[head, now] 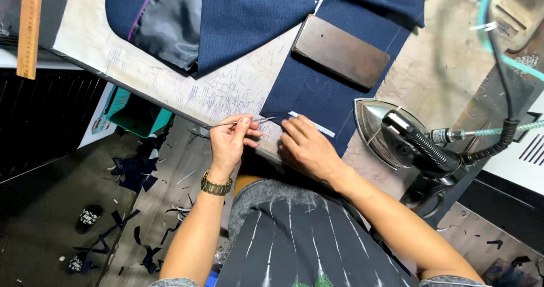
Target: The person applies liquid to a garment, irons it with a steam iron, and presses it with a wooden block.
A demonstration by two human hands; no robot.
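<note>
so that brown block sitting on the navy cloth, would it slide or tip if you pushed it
The brown block lies flat and low, so it would probably slide, not tip. It looks solid and likely heavy for its size, since it seems to pin the navy cloth flat. The woven cloth beneath may grip it and bunch up with a push.

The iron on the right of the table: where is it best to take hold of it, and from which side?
Grip the iron by its black handle from above. The handle runs along the top, free of the cloth, while hoses leave its rear end.
</note>
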